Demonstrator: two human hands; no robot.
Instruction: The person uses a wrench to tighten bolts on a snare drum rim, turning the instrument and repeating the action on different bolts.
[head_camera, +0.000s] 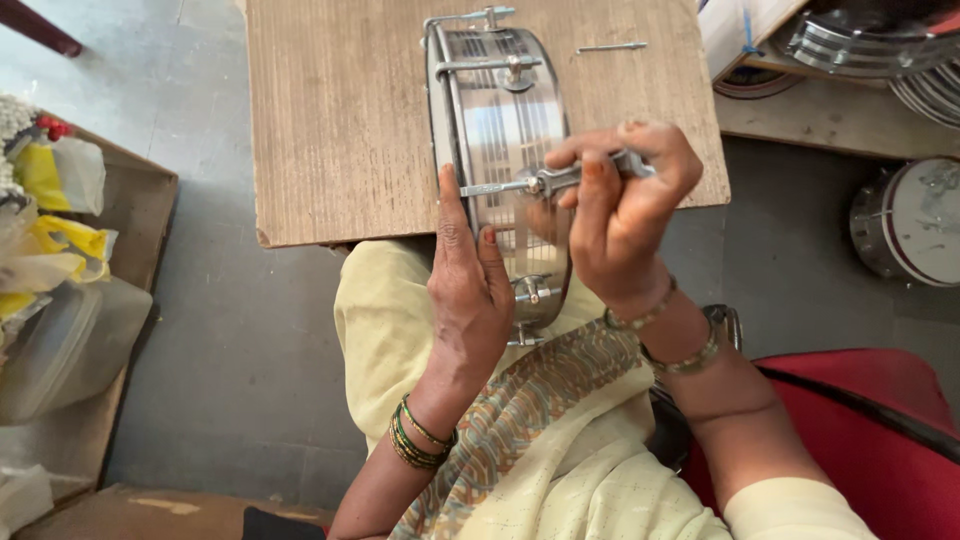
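A small shiny metal drum shell (500, 120) stands on its edge, resting against a wooden board (340, 120) and my lap. My left hand (465, 290) grips its near rim, thumb stretched up along the hoop. My right hand (625, 210) pinches a metal tuning key (560, 180) that sits on a tension rod (490, 188) running across the drum's side. Another lug and rod (500, 68) show higher up on the shell.
A loose metal rod (612, 47) lies on the board's far right. More drums (915, 220) stand on the floor and on a shelf at right (880, 40). Plastic bags and a container (60, 330) fill a tray at left. A red seat (860, 420) is under me.
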